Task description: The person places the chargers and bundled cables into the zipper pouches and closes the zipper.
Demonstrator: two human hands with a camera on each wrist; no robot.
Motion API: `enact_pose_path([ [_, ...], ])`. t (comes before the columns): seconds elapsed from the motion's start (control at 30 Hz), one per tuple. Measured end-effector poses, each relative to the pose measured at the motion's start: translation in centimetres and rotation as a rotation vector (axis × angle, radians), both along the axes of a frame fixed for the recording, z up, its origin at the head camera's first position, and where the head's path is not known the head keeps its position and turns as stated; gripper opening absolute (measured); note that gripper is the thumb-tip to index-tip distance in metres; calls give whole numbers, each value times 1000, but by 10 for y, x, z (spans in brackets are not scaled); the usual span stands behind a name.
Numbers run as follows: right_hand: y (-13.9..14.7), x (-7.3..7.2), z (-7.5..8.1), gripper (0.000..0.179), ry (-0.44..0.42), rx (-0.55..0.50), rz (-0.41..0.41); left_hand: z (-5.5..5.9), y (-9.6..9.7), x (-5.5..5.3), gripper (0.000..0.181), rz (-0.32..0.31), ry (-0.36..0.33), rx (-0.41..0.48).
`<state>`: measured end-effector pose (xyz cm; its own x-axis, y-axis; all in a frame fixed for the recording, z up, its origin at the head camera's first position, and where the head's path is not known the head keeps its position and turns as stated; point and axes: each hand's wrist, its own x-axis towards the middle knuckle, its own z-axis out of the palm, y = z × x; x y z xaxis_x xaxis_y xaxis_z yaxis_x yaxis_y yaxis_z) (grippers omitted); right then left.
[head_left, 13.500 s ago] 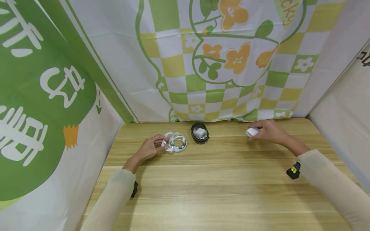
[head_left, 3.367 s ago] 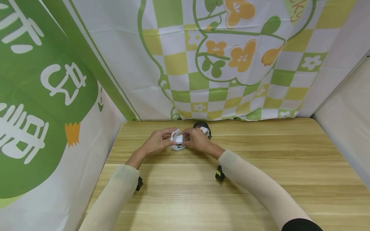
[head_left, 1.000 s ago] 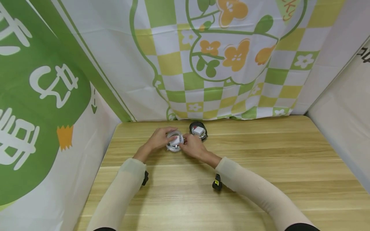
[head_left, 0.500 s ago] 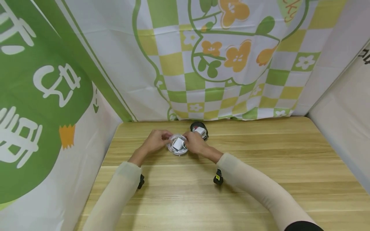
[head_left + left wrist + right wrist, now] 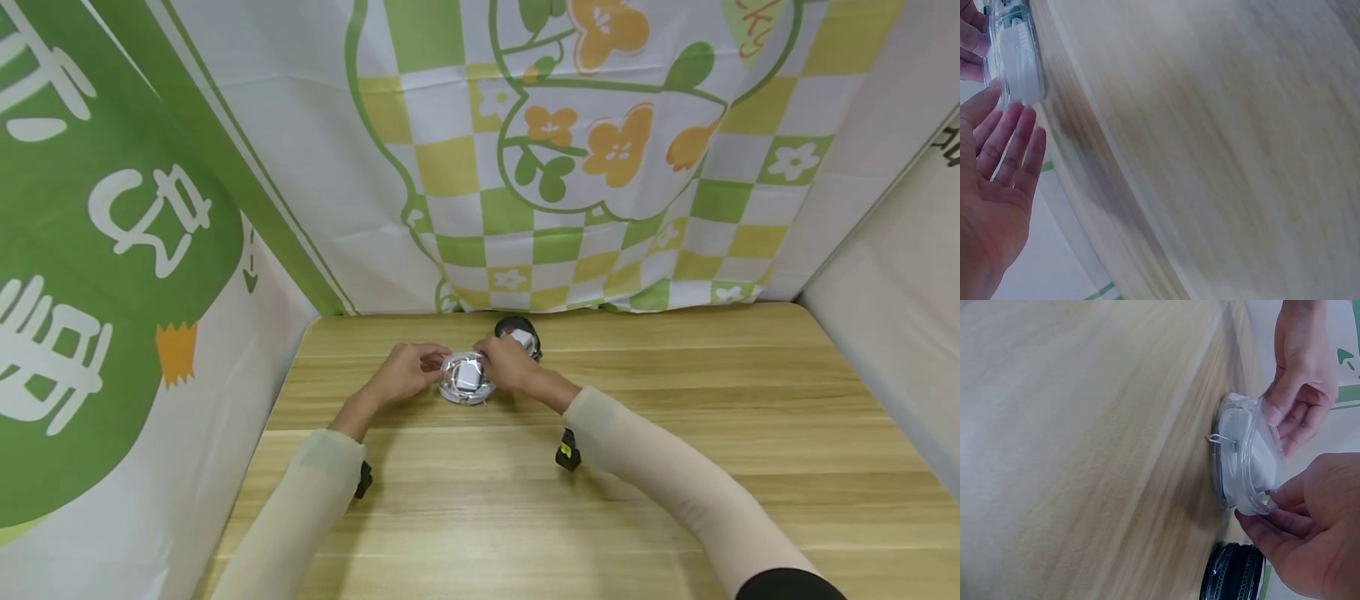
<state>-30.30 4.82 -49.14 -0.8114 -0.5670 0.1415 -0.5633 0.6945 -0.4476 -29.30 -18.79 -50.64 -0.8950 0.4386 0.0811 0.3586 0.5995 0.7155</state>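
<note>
A round clear plastic zip pouch (image 5: pixel 466 395) sits near the table's back edge, with a white charger plug (image 5: pixel 469 375) and a coiled white cable inside. At its left rim is my left hand (image 5: pixel 405 372), thumb tip on the plastic and fingers around that end. My right hand (image 5: pixel 507 363) pinches the opposite upper edge between thumb and fingers. In the right wrist view the pouch's metal zip pull (image 5: pixel 1221 440) stands out on the side, and both hands meet the clear rim. The left wrist view shows its end by my left fingertips (image 5: pixel 1013 112).
Just behind my right hand stands a black oval zip case (image 5: pixel 513 323) holding another white plug (image 5: pixel 521 337). The wooden table (image 5: pixel 480 500) ends at a patterned cloth curtain (image 5: pixel 570 250). Cloth sides (image 5: pixel 292 283) rise at left and right.
The white plug, earlier in my right hand, now lies inside the clear pouch. Over the last second my left thumb moved off the plug to the rim; the pouch shifted slightly right.
</note>
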Motion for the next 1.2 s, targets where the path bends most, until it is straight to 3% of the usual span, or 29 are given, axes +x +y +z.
enact_pose_path([
  [0.13, 4, 3, -1, 10, 33, -15, -27, 5, 7, 0, 44, -26, 3, 42],
  [0.2, 7, 7, 1, 16, 40, -19, -39, 8, 12, -1, 43, -39, 2, 48],
  [0.43, 11, 20, 2, 35, 51, 7, -89, 10, 24, -4, 37, -65, 41, -21],
  [0.8, 13, 22, -11, 6, 92, -71, -89, 2, 24, -1, 25, -8, 104, -90],
  [1.2, 7, 18, -12, 6, 65, -28, -41, -1, 17, 4, 22, 19, 58, -59],
])
